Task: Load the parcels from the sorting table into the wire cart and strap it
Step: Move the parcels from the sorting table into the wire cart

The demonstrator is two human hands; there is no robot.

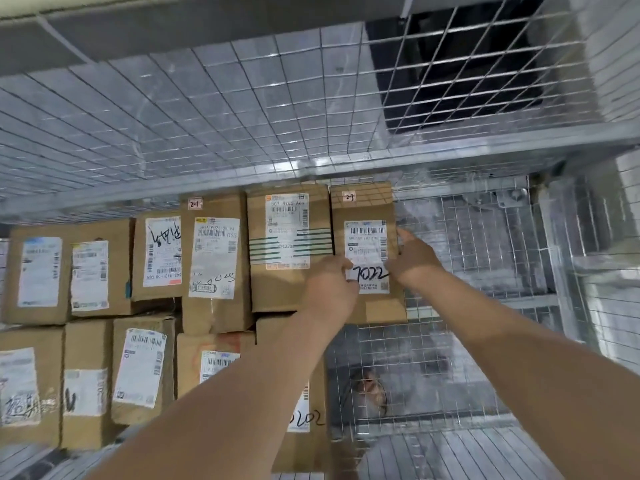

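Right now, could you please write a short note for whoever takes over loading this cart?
Left hand and right hand: fingers grip the parcel marked 7022 by its two sides.
Where: at the right end of the upper row of stacked parcels inside the wire cart; only mesh shows below it.
Done: two rows loaded.
Left: settle this one, fill the right side, strap the cart; no strap or sorting table in view.

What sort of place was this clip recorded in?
Most likely a courier or parcel sorting depot. The left hand and right hand hold a cardboard parcel with a barcoded shipping label inside a wire cart, beside stacked boxes bearing similar labels.
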